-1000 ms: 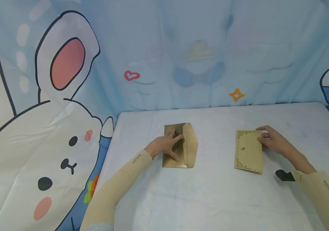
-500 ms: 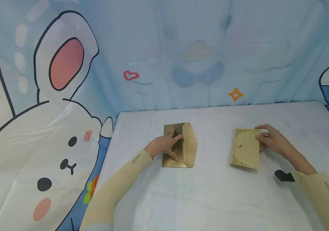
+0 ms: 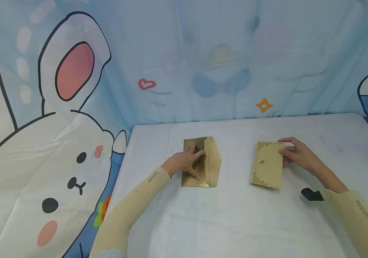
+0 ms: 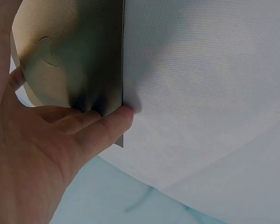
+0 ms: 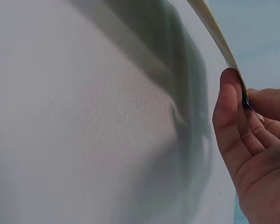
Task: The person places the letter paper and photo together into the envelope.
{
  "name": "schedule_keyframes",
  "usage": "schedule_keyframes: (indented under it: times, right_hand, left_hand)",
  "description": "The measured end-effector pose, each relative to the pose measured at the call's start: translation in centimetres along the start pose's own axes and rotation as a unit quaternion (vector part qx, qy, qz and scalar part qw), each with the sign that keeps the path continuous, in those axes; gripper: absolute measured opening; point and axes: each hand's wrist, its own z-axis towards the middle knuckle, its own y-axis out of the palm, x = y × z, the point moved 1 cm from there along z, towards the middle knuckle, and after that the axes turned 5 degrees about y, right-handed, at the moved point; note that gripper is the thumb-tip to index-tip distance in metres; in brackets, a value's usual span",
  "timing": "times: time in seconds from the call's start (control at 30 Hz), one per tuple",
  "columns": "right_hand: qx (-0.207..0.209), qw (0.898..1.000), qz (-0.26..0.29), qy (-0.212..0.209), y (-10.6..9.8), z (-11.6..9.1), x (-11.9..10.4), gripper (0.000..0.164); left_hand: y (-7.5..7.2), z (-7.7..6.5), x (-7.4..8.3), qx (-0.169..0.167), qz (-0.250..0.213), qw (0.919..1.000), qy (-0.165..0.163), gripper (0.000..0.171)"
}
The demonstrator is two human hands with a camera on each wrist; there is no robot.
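Note:
A gold envelope (image 3: 213, 163) lies on the table with its pointed flap folded out to the right. My left hand (image 3: 183, 162) rests on the envelope's body with fingers spread, hiding its middle. In the left wrist view, one fingertip of that hand (image 4: 60, 135) reaches the envelope's edge. To the right, my right hand (image 3: 300, 154) pinches a gold card (image 3: 266, 166) by its upper right corner, thumb on one side and fingers on the other. The card has an ornate corner border and a small central motif. The right wrist view shows the card (image 5: 214, 30) edge-on.
A pale cloth covers the table (image 3: 229, 222), which ends at a light blue curtain (image 3: 171, 53) behind. A printed rabbit (image 3: 74, 161) fills the left side. A black wrist-camera piece (image 3: 311, 194) juts from the right sleeve near the tabletop.
My right hand has carried the card leftward and slightly farther back, closer to the envelope. The left hand and the envelope have stayed in place.

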Motion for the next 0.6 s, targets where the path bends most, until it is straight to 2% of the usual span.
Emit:
schedule_keyframes:
  times: [0.6]
  right_hand:
    - [-0.012, 0.999, 0.003, -0.030, 1.7, 1.4, -1.8, 0.057]
  left_hand:
    - [0.0, -0.1, -0.1, 0.005, 0.004, 1.0000, 0.005, 0.109]
